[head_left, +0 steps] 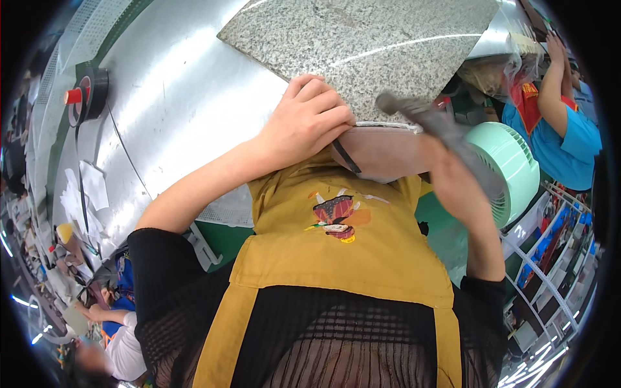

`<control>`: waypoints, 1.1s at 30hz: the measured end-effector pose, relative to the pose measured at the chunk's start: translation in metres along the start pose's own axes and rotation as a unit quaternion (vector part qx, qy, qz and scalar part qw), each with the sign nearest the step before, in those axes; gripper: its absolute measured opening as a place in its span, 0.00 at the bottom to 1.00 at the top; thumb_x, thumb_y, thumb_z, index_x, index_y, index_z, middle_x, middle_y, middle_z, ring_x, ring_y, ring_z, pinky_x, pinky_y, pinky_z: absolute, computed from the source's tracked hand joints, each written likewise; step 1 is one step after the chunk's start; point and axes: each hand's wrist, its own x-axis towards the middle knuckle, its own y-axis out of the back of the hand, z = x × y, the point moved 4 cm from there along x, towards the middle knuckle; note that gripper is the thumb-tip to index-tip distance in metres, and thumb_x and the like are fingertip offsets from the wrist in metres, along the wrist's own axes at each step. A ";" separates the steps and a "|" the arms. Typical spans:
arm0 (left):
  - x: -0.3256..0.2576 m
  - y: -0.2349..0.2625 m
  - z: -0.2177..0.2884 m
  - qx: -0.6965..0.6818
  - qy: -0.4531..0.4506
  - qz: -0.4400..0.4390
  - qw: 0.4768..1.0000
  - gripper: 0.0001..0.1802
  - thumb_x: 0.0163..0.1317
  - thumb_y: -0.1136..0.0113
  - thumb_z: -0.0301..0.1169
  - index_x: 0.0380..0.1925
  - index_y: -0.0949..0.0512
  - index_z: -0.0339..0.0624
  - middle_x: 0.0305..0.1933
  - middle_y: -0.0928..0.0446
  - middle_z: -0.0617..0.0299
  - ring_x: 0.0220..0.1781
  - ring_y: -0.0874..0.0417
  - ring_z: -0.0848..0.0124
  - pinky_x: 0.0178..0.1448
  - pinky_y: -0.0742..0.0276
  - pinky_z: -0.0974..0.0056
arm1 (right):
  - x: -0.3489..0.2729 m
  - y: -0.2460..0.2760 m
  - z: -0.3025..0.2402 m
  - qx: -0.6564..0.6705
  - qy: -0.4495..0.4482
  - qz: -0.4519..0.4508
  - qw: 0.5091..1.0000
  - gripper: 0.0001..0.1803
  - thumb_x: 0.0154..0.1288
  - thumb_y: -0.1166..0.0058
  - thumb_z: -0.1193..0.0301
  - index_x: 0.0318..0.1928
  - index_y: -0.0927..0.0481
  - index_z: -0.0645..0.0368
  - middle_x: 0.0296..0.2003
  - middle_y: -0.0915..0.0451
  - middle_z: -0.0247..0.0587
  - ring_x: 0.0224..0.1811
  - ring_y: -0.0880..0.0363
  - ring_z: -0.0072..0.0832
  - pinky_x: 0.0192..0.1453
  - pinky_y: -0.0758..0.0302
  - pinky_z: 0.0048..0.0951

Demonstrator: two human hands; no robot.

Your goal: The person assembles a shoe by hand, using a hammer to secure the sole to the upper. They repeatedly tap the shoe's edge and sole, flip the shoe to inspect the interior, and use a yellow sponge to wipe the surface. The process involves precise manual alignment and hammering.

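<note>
My left hand (305, 121) is closed at the near edge of a speckled stone slab (369, 48), its bent fingers pressing on a flat pinkish-beige piece (381, 152). That piece has a pale upper edge and a black strip near my fingers; it looks like a leather or fabric panel, partly hanging over the slab's edge. My right hand (446, 171), smeared by motion, is closed round a dark grey hammer (424, 113). The hammer's rounded end is over the slab, just above the panel's right part. Blur hides its exact shape.
A mint-green fan (508, 171) stands close to my right hand. The slab rests on a shiny metal table (194, 84), with a black reel (97, 94) and white scraps (96, 186) at left. A person in blue (576, 152) works at the far right, beyond a white wire rack (543, 278).
</note>
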 end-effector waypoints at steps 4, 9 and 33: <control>0.009 0.003 0.002 0.001 0.026 -0.035 0.999 0.07 0.52 0.36 0.31 0.31 0.22 0.48 0.33 0.26 0.66 0.43 0.28 0.65 0.59 0.37 0.56 | -0.006 -0.007 0.021 -0.006 -0.069 -0.047 0.996 0.15 0.68 0.52 0.74 0.55 0.28 0.60 0.37 0.21 0.43 0.32 0.21 0.32 0.38 0.26 0.31; 0.018 0.003 0.014 -0.066 0.106 -0.168 0.978 0.06 0.54 0.37 0.30 0.31 0.23 0.46 0.32 0.26 0.65 0.42 0.28 0.64 0.53 0.34 0.58 | -0.001 0.001 0.026 0.129 -0.106 0.043 0.985 0.13 0.64 0.45 0.72 0.49 0.23 0.60 0.38 0.21 0.37 0.36 0.23 0.26 0.42 0.27 0.27; 0.034 -0.029 0.032 -0.066 0.204 -0.032 0.976 0.05 0.57 0.39 0.30 0.33 0.20 0.46 0.30 0.27 0.61 0.34 0.22 0.62 0.36 0.26 0.62 | -0.017 0.027 0.049 0.097 -0.134 0.080 0.983 0.11 0.65 0.48 0.76 0.47 0.27 0.64 0.33 0.26 0.39 0.30 0.29 0.27 0.38 0.29 0.25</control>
